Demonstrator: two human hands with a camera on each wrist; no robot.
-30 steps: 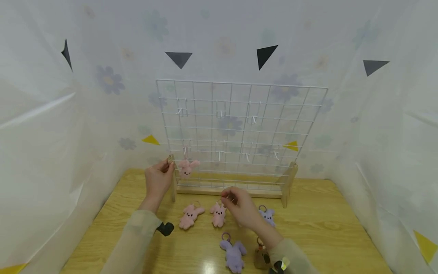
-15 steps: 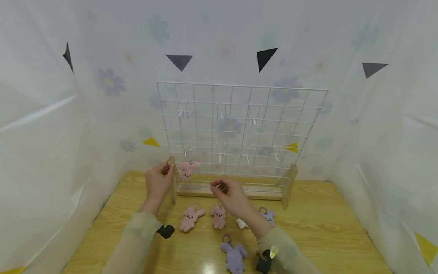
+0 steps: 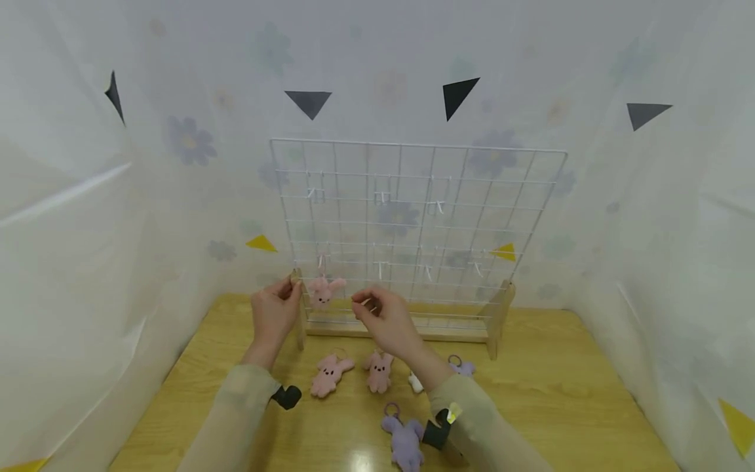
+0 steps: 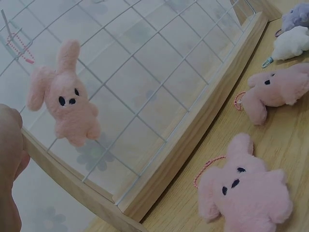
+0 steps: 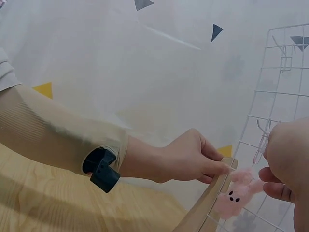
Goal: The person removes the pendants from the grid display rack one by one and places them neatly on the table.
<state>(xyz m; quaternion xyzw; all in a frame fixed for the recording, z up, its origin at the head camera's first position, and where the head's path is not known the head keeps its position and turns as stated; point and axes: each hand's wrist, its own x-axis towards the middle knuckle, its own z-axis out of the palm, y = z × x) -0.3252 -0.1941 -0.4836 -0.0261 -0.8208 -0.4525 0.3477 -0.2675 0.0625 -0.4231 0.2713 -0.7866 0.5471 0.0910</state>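
Observation:
My left hand (image 3: 274, 314) pinches the top of the wooden post (image 3: 301, 328) at the left end of a white wire grid rack (image 3: 413, 145). Beside it, a pink plush bunny keychain (image 4: 72, 108) hangs by its pink bead chain from a lower-left hook. My right hand (image 3: 385, 321) is raised in front of the grid, right of that bunny, its fingers loosely curled with nothing visible between them. On the table below lie two more pink bunny keychains, one at the left (image 3: 329, 375) and one in the middle (image 3: 378, 372).
A white plush keychain (image 4: 292, 46) and a purple one (image 3: 463, 369) lie right of the pink ones, partly behind the right forearm in the head view. Another purple plush (image 3: 405, 444) lies nearer the front. Several white hooks, including one at upper right (image 3: 438, 207), project from the grid.
My right hand has moved left and up from above the middle pink bunny toward the hanging bunny, uncovering part of the white plush. My left hand stays on the post.

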